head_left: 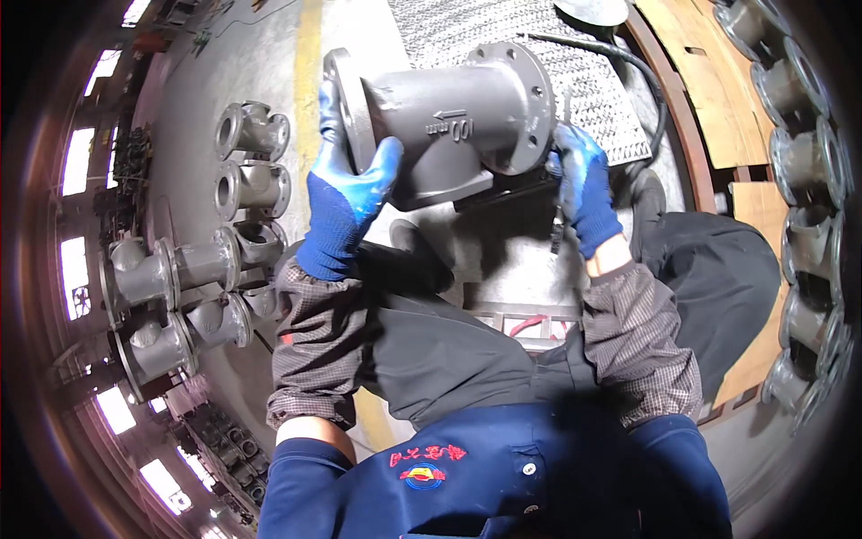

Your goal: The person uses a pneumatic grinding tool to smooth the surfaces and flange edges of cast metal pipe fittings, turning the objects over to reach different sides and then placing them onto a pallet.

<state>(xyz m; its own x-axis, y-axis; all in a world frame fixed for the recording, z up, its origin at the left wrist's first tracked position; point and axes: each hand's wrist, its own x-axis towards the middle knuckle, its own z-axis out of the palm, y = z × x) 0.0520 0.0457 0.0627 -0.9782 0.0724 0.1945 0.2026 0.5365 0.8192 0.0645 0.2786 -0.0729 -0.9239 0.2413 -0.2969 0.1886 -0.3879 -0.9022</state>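
Head cam: Observed grey flanged casting (440, 126) at near edge of patterned metal plate (597, 103). Grasping casting's L flange (360, 117) w/ gloved L hand (353, 184). Noted gloved R hand (584, 166) by R flange (528, 108), next to dark slim item (558, 225); can't tell grip. Saw black hose (661, 94) along plate's R edge, similar castings (254, 187) on floor (193, 117) L of plate.

Plain old grey floor (260, 63) below the grip, yellow stripe (307, 54) just left of it, and crazy-bright windows (77, 162) glaring way off left.
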